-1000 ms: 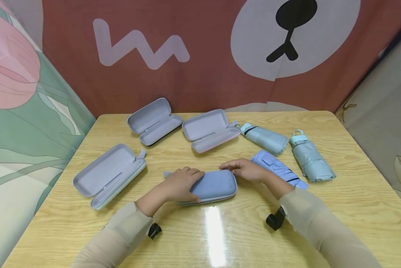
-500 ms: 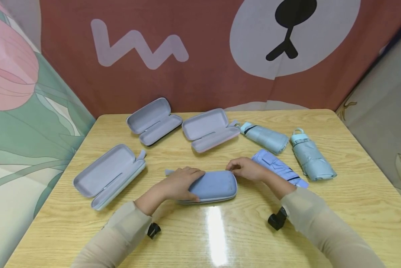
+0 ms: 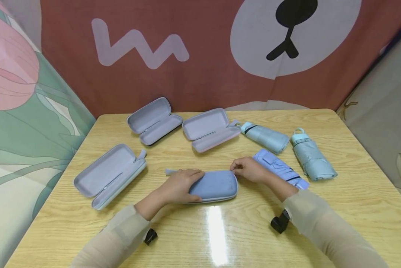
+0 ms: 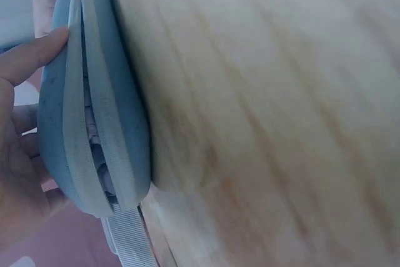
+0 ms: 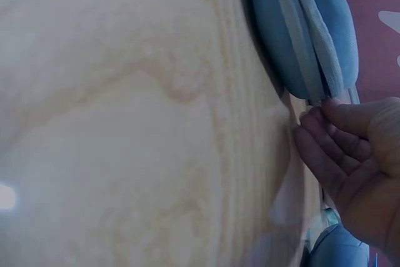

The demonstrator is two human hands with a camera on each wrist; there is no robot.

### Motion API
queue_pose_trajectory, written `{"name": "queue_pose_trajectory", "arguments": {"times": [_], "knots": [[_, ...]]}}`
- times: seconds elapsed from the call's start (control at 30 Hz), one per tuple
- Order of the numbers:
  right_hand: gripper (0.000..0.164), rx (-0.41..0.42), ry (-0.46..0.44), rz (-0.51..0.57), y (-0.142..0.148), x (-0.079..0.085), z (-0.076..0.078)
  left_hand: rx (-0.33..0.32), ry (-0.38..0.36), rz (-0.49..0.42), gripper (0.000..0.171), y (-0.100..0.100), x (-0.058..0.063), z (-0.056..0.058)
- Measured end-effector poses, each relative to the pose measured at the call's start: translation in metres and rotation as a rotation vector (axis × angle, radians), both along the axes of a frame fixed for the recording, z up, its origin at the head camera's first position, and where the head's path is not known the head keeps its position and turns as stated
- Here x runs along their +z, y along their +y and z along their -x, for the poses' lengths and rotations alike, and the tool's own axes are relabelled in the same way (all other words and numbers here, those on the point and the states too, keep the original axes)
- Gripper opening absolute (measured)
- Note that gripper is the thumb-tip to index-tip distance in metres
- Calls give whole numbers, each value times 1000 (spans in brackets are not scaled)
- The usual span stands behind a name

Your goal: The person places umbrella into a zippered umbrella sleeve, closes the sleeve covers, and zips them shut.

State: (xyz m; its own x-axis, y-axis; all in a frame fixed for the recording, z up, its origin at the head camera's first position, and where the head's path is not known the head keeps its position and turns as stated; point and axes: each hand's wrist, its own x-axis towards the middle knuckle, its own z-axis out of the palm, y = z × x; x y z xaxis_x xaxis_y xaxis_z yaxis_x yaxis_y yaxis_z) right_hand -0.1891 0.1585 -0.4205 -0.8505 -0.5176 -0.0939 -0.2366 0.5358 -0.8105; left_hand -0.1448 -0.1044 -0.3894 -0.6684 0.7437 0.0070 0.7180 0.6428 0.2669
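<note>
In the head view a blue zip case point(image 3: 215, 185) lies lid down on the table, in front of the person. The left hand point(image 3: 181, 187) grips its left part, thumb along the front edge and fingers over the top. In the left wrist view a gap runs along the zip of the case point(image 4: 122, 110), with folded greyish material visible inside. The right hand point(image 3: 249, 169) is at the far right corner of the case. In the right wrist view its thumb and fingertips point(image 5: 331, 107) pinch the zip's end, where the zip pull is mostly hidden.
Open grey-lined cases stand at the left point(image 3: 110, 175), back left point(image 3: 153, 123) and back middle point(image 3: 211, 130). Two pale green folded umbrellas point(image 3: 265, 138) point(image 3: 312, 158) and a blue one point(image 3: 277, 166) lie to the right. A printed cloth point(image 3: 204, 85) hangs behind the table.
The right hand's fingers have curled in from a straighter reach and now pinch at the case's right corner. The left hand keeps its hold, and the case has barely shifted.
</note>
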Motion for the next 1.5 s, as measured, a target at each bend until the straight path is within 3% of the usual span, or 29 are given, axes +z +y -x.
{"name": "queue_pose_trajectory", "arguments": {"times": [0.23, 0.5, 0.87, 1.5], "knots": [[9, -42, 86, -33, 1, 2, -5, -24, 63, -45, 71, 0, -1, -1], [7, -74, 55, 15, 3, 0, -8, 4, 80, -15, 69, 1, 4, -6], [7, -116, 57, 10, 4, -3, -11, 44, 128, -13, 70, 3, -2, -6], [5, -102, 20, 58, 8, 2, -15, 206, 141, 3, 71, 14, -5, -6]]}}
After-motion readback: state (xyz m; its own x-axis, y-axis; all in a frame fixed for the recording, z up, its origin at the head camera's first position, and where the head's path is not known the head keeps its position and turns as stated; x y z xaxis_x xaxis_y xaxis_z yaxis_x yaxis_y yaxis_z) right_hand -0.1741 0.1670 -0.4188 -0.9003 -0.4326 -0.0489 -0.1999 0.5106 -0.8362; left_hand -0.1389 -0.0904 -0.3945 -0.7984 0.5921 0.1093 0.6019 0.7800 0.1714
